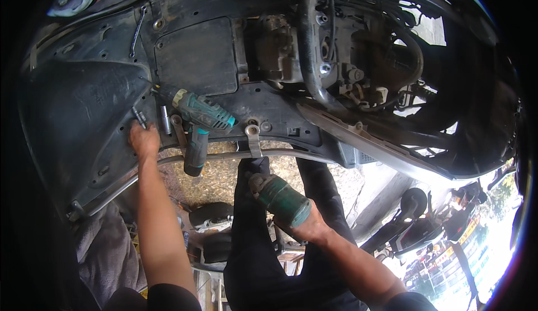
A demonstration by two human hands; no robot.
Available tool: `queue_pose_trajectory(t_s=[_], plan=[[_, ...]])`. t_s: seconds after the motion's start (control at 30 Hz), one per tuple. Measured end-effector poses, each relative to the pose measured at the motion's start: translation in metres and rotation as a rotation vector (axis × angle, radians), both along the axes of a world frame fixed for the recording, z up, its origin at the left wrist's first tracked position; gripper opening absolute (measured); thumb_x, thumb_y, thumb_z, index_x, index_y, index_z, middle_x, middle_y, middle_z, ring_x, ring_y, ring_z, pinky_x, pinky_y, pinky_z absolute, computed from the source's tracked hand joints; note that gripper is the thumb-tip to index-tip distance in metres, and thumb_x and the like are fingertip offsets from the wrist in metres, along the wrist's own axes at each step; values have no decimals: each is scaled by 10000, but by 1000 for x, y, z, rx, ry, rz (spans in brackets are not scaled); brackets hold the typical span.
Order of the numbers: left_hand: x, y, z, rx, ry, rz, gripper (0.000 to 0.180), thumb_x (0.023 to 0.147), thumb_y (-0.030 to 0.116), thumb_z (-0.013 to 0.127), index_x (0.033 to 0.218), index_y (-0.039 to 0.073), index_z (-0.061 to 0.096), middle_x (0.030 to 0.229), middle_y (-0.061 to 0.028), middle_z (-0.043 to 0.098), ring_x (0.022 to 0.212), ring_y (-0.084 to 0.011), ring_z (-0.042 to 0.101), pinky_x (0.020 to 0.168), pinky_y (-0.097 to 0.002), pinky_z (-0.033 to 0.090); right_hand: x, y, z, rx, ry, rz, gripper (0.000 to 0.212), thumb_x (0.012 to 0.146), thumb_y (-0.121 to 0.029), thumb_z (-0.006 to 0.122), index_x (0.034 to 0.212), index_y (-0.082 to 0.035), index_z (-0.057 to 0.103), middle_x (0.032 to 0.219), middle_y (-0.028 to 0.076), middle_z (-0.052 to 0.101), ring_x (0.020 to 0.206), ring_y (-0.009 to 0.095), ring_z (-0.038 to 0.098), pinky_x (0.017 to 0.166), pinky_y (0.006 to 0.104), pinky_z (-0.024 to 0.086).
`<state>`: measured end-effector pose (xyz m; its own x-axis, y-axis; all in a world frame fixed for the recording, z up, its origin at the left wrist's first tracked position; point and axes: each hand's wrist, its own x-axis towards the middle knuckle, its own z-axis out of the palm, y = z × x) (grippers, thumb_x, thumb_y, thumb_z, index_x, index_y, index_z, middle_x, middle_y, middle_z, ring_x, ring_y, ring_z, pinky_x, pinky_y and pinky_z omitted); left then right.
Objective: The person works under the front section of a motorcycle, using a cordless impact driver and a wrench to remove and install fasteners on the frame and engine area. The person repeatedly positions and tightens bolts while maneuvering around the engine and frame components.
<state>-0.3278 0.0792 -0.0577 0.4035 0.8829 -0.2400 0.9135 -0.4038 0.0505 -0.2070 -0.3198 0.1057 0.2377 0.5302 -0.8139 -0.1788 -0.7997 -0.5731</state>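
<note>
My right hand point(314, 224) is wrapped round a green cordless impact wrench point(283, 202), held low over my legs with its nose pointing up and left. On the dark plastic panel of a partly stripped scooter, my left hand point(144, 141) is closed at the fingertips on a small metal socket bit point(139, 117). Its lower end is hidden by the fingers. Just right of that hand lies a longer silver socket point(165, 120). Beside it rests a green and black cordless drill point(204, 115), its battery grip hanging over the panel's near edge.
A slim combination wrench point(138, 32) lies farther back on the panel point(84, 92). To the right are the exposed frame tube point(309, 47) and a long side trim point(370, 134). A metal rail point(280, 152) runs along the near edge. A grey cloth point(106, 249) is at lower left.
</note>
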Motion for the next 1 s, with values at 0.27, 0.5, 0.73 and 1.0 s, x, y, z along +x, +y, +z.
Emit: queue_pose_trajectory(t_s=[0.27, 0.5, 0.73, 1.0], plan=[[39, -96, 134, -980, -1030, 819, 171, 922, 266, 633, 850, 163, 518, 661, 58, 417, 598, -86, 413, 569, -262, 391, 17, 17, 18, 274, 120, -259, 226, 850, -180, 713, 1056, -90, 690, 1051, 109, 703, 950, 228, 676, 849, 349, 523], [101, -164, 175, -1349, -1325, 1269, 74, 932, 192, 537, 980, 150, 573, 711, 45, 446, 670, -107, 445, 675, -294, 410, 26, 11, 33, 405, 75, -147, 345, 869, -241, 713, 1195, -140, 662, 1177, 77, 666, 1087, 295, 612, 970, 402, 470], [124, -198, 171, -1464, -1522, 1429, 68, 934, 141, 525, 896, 92, 555, 669, 31, 449, 640, -104, 427, 626, -265, 407, 39, -11, 29, 387, 536, -465, 348, 879, -183, 725, 1217, -135, 659, 1177, 51, 682, 1106, 237, 628, 982, 362, 472], [145, -207, 175, -1460, -1693, 1578, 62, 927, 184, 532, 904, 129, 547, 696, 39, 456, 652, -118, 454, 684, -312, 437, 63, -12, 38, 338, 462, -495, 456, 836, -64, 768, 1263, -84, 611, 1187, 60, 678, 1128, 185, 614, 979, 362, 483]])
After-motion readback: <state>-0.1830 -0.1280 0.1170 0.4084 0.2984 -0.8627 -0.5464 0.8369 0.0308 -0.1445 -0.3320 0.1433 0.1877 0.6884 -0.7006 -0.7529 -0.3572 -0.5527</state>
